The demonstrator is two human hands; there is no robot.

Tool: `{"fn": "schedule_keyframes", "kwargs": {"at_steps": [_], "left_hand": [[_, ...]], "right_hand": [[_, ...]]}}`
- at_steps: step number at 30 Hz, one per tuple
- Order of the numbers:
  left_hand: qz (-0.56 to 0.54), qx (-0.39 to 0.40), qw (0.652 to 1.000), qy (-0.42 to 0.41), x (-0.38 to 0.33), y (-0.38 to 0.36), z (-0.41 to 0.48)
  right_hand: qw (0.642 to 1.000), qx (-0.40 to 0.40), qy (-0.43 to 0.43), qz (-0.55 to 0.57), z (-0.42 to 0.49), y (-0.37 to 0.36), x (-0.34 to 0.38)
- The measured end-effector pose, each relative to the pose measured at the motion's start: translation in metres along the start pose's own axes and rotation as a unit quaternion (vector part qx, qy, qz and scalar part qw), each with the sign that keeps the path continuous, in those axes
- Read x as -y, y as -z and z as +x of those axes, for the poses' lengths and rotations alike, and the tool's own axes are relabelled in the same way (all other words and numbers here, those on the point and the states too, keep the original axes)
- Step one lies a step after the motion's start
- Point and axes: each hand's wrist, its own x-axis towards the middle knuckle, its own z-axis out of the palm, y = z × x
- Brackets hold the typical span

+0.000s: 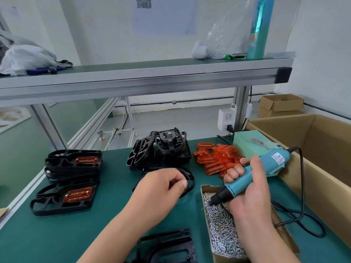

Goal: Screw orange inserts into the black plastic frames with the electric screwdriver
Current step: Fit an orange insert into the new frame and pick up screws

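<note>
On a green bench (91, 221), the right hand (247, 188) grasps a teal electric screwdriver (256, 173), its tip in a box of screws (206, 187). The left hand (161, 190) pinches the rim of a black frame (190, 176). The frame looks light and stiff, best held by its edge. Loose orange inserts (218, 160) lie just behind.

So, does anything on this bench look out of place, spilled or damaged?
Nothing looks spilled or damaged. Only untidy: the black frames at the back lie in a jumbled heap, some on edge, and the orange inserts beside them form a loose pile. The screws are inside their box.
</note>
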Motion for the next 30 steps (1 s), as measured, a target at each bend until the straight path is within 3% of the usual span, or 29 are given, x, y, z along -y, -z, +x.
{"fn": "schedule_keyframes", "kwargs": {"at_steps": [6, 16, 21, 30], "left_hand": [[0.006, 0.023, 1.0, -0.01, -0.03, -0.025, 0.079], [0.127, 0.089, 0.985, -0.075, -0.062, -0.098, 0.19], [0.174, 0.156, 0.968, -0.095, -0.059, -0.119, 0.203], [0.171, 0.175, 0.963, -0.109, -0.04, -0.101, 0.177]], "right_hand": [[1.0, -0.028, -0.001, 0.01, 0.005, 0.005, 0.0], [0.998, -0.062, -0.009, 0.004, 0.008, 0.004, 0.0], [0.998, -0.063, -0.012, 0.002, 0.007, 0.001, 0.001], [0.998, -0.055, -0.008, 0.001, 0.008, 0.005, 0.0]]}}
